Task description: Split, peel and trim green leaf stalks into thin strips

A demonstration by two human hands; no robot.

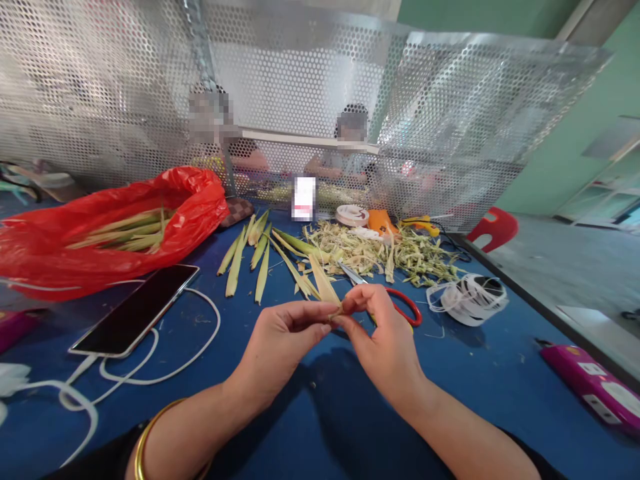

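Observation:
Both hands meet over the middle of the blue table, pinching the lower end of a pale corn husk [324, 283] that points up and away. My left hand [283, 340] is closed, thumb and fingertips pressed on the husk's narrow end. Beside it my right hand [383, 343] is closed on that same end, fingers curled. The fingertips hide the exact grip. Just behind my right hand lie red-handled scissors [410, 308], partly covered by it. Several loose green-yellow husks [236, 267] are spread beyond my left hand.
A red plastic bag [200, 193] of husks stands left, near a phone [135, 310] with a white cable [215, 333]. Husk scraps [350, 250] are heaped behind my hands. A ribbon roll [473, 300] and purple power strip [590, 383] lie right. A perforated screen [300, 73] closes the back.

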